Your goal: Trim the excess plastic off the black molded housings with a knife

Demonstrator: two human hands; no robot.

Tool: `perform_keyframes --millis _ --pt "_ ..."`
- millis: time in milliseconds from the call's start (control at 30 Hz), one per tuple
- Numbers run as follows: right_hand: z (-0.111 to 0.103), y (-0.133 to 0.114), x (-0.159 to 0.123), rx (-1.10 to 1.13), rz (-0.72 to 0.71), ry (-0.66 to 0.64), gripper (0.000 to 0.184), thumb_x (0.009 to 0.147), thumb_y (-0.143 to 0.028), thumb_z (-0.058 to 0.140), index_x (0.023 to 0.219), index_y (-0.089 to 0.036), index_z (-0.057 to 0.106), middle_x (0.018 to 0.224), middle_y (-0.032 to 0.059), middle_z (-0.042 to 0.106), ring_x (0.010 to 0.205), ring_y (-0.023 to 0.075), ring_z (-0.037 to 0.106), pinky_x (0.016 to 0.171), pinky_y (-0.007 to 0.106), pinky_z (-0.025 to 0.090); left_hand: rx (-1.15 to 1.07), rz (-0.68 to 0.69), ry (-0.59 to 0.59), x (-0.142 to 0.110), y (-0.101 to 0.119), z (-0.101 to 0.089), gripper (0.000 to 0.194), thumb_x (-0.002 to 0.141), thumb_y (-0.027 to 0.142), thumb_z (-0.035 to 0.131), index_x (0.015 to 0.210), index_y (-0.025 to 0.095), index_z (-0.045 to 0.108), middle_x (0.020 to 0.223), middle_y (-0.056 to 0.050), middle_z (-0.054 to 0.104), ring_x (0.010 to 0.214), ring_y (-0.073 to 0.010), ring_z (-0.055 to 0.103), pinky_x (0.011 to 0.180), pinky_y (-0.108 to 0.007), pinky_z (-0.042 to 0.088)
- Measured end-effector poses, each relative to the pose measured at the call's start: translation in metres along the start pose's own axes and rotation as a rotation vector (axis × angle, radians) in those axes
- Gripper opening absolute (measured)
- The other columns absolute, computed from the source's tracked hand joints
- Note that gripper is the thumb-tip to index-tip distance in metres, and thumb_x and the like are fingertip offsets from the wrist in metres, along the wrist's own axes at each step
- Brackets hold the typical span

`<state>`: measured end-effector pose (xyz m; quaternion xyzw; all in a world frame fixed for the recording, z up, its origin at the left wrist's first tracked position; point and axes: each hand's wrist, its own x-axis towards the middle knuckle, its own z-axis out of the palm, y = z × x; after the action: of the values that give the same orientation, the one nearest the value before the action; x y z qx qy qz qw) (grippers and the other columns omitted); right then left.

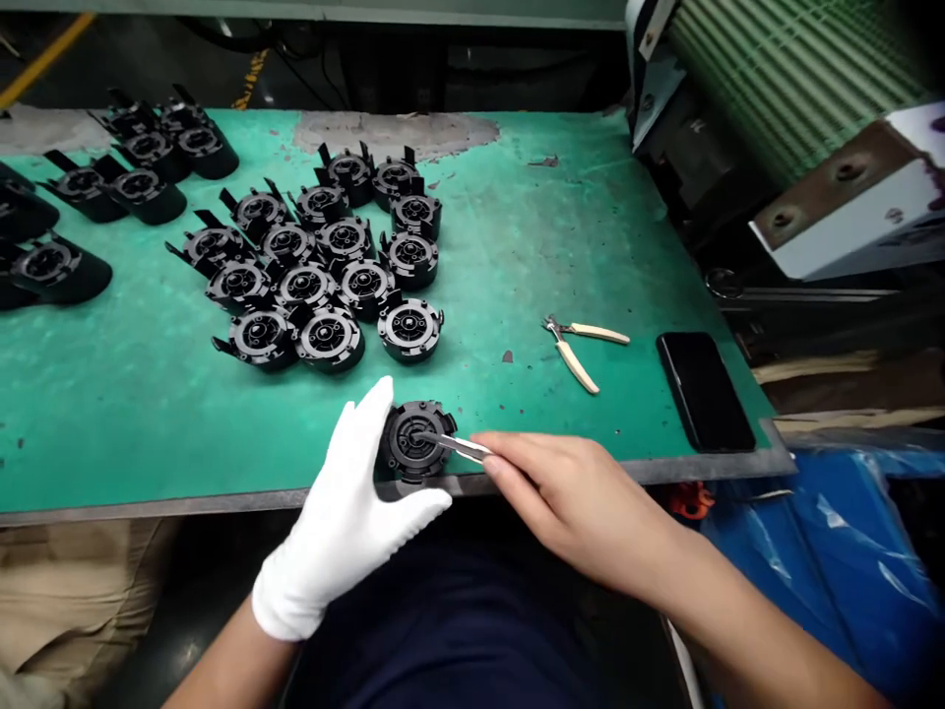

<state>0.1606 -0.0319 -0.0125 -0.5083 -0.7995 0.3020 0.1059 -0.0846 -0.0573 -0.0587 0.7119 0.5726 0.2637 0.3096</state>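
Observation:
A black round plastic part point(417, 455) with ribs and notched tabs sits near the front edge of the green table. My left hand point(344, 512), in a white glove, curves around its left side, fingers along the far left and thumb by the near edge. My bare right hand point(568, 487) pinches a slim scalpel-like knife point(462, 446) between thumb and fingers. Its tip touches or lies just above the part's centre; which one I cannot tell.
Similar black parts point(325, 338) stand grouped beyond my hands, with more point(140, 182) at the far left. Nippers with cream handles point(578, 366) and a black phone point(705, 392) lie to the right. A machine with a green ribbed belt point(797, 79) overhangs the right corner.

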Motion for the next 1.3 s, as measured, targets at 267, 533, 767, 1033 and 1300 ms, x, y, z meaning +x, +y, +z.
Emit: perform_keyframes --millis 267,533,767,1033,1300 --pt "0.018 0.001 -0.014 -0.276 0.045 -0.013 0.039 0.108 -0.033 0.040 0.136 -0.022 0.065 0.100 0.0074 0.077 0.084 0.0248 0.074 0.069 0.035 0.055 -0.026 0.001 -0.082 0.022 -0.006 -0.006 0.085 0.077 0.049 0.084 0.148 0.030 0.041 0.150 -0.006 0.054 0.142 -0.0276 0.050 0.127 -0.052 0.031" --pt "0.014 0.004 -0.015 -0.286 0.035 -0.046 0.040 0.108 -0.034 0.038 0.137 -0.024 0.064 0.100 0.0075 0.077 0.084 0.0245 0.075 0.070 0.034 0.057 -0.032 -0.011 -0.041 0.018 -0.006 -0.003 0.084 0.077 0.056 0.082 0.146 0.032 0.042 0.149 -0.005 0.054 0.142 -0.0282 0.049 0.124 -0.051 0.036" --pt "0.023 -0.003 -0.024 -0.199 0.082 -0.043 0.042 0.108 -0.032 0.037 0.137 -0.020 0.065 0.104 0.0106 0.078 0.085 0.0278 0.076 0.077 0.042 0.062 -0.011 0.014 0.004 0.017 -0.005 0.000 0.082 0.077 0.063 0.080 0.144 0.032 0.043 0.147 -0.005 0.056 0.144 -0.0297 0.047 0.126 -0.053 0.030" --pt "0.042 -0.009 -0.033 -0.032 0.107 -0.001 0.041 0.108 -0.030 0.038 0.137 -0.020 0.065 0.116 0.0096 0.077 0.096 0.0261 0.076 0.089 0.041 0.062 -0.068 -0.021 0.053 0.014 -0.004 0.009 0.081 0.074 0.060 0.084 0.140 0.032 0.046 0.143 -0.004 0.058 0.135 -0.0267 0.056 0.126 -0.051 0.034" --pt "0.038 -0.007 -0.041 0.177 0.149 -0.012 0.037 0.108 -0.033 0.043 0.139 -0.035 0.062 0.119 0.0004 0.074 0.105 0.0197 0.072 0.095 0.034 0.057 -0.089 -0.074 0.182 0.002 -0.002 0.028 0.090 0.073 0.060 0.084 0.146 0.028 0.044 0.145 -0.011 0.058 0.137 -0.0332 0.055 0.117 -0.053 0.046"
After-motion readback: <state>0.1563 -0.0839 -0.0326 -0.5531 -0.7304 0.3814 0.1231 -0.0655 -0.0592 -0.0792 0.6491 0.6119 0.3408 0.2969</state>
